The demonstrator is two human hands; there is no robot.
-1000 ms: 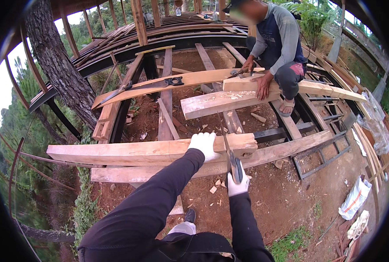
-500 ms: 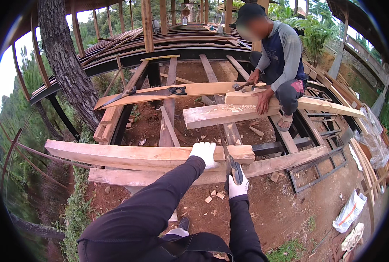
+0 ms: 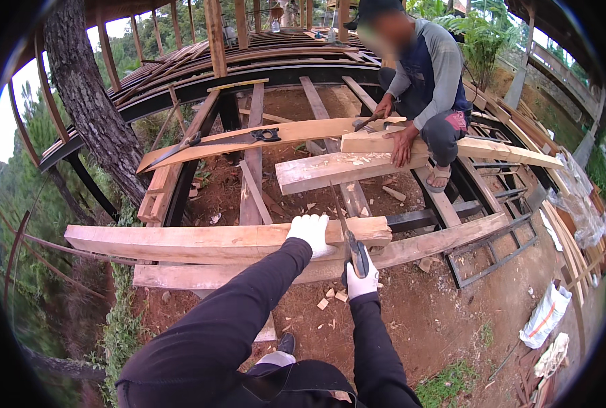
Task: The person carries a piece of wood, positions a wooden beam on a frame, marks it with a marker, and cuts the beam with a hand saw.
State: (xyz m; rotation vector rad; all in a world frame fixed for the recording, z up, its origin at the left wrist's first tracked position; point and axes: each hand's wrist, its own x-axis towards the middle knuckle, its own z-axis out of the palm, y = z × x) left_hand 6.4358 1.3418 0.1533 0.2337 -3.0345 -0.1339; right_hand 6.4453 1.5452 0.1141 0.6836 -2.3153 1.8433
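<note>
My left hand (image 3: 309, 234), in a white glove, grips the top of a thick squared wooden beam (image 3: 153, 241) near its right end. My right hand (image 3: 362, 277), also white-gloved, is closed around the dark handle of a handsaw (image 3: 339, 208). The saw's blade points away from me across the beam, just right of my left hand. Whether its teeth are in the wood, I cannot tell. Beneath the beam lies another long timber (image 3: 446, 243), reaching farther right.
Opposite, a co-worker (image 3: 429, 75) crouches with one hand on a chip-strewn beam (image 3: 344, 171) and a tool in the other. Another handsaw (image 3: 267, 134) lies on a curved plank (image 3: 224, 141). A tree trunk (image 3: 88, 95) stands left; a metal frame (image 3: 493, 255) lies right.
The saw and my right hand have moved slightly forward across the beam. My left hand keeps its place. The co-worker's tool hand has shifted a little, and the whole view has moved slightly.
</note>
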